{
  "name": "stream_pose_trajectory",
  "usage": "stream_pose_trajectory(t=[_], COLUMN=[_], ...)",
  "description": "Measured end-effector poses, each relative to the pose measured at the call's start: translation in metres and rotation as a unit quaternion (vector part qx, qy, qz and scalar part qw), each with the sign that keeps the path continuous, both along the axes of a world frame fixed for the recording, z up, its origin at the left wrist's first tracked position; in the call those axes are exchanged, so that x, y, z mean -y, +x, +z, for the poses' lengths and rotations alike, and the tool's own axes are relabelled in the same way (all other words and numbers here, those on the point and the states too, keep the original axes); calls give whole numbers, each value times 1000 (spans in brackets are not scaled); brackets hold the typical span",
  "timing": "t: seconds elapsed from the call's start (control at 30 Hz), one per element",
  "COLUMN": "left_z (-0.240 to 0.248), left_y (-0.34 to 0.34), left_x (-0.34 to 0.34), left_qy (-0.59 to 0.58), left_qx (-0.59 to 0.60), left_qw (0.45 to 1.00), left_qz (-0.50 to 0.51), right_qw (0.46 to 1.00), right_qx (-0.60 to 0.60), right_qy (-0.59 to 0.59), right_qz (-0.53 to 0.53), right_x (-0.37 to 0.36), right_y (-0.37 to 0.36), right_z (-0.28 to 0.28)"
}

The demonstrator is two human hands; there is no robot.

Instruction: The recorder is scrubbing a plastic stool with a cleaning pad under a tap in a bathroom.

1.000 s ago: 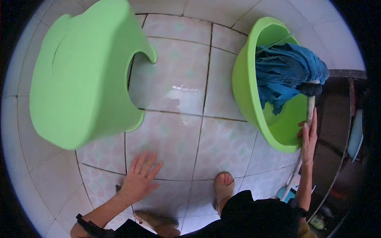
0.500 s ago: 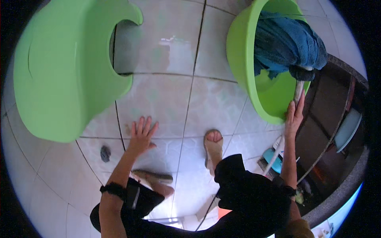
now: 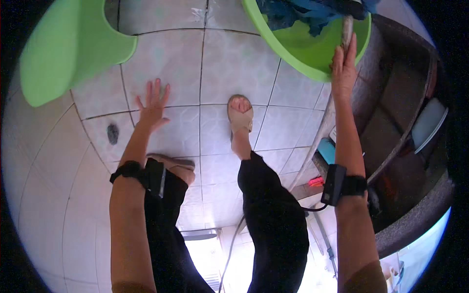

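A: Starting near: black trousers (image 3: 273, 219), black wristband units on both forearms, sandalled foot (image 3: 240, 117) planted on pale floor tiles (image 3: 185, 73).

B: Hands?

A: Left hand (image 3: 152, 105) flat-open, fingers spread apart, hovering just above the tiles, holding nothing. Right hand (image 3: 344, 68) up at the rim of the green basin (image 3: 312, 53), fingers (image 3: 352, 46) laid along a pale stick-like handle (image 3: 347, 27) standing against the basin's inner wall. Wrapped tight or merely resting — cannot tell from this angle.

B: Basin location?

A: Top of view, right of centre, on the tiles beside a dark stone step. Holding crumpled blue cloth (image 3: 312, 10). Further left, green plastic stool (image 3: 63, 44), well apart from the basin.

B: Handling?

A: Judging thin plastic: stiff-ish at the rim, flexing under load. Cloth looks soaked, so probably heavy and lopsided; rim likely slick. Best hold judged at the rolled rim, two hands on opposite sides. Cloth itself soft, limp, likely dripping.

B: Versus a second ago?

A: Basin and stool slid up toward the top edge, both now cropped. Much more of legs and forearms in view. Left hand open then as now, only higher in the picture. Right hand at the same basin rim.
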State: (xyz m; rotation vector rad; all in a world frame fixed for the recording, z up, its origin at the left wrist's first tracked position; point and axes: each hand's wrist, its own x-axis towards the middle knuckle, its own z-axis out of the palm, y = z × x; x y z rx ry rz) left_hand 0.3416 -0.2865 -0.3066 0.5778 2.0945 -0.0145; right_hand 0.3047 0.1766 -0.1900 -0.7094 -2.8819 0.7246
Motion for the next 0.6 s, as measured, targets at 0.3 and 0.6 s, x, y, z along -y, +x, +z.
stream_pose_trajectory(t=[0.3, 0.6], left_z=[96, 91], left_y=[-65, -118], left_x=[-191, -216], left_qy=[361, 332], left_qx=[217, 330], left_qw=[729, 508], left_qz=[539, 723], right_qw=[978, 920], right_qx=[171, 277], right_qy=[-66, -272], right_qz=[-104, -58], right_x=[-13, 68], right_y=[142, 147], right_z=[-16, 88])
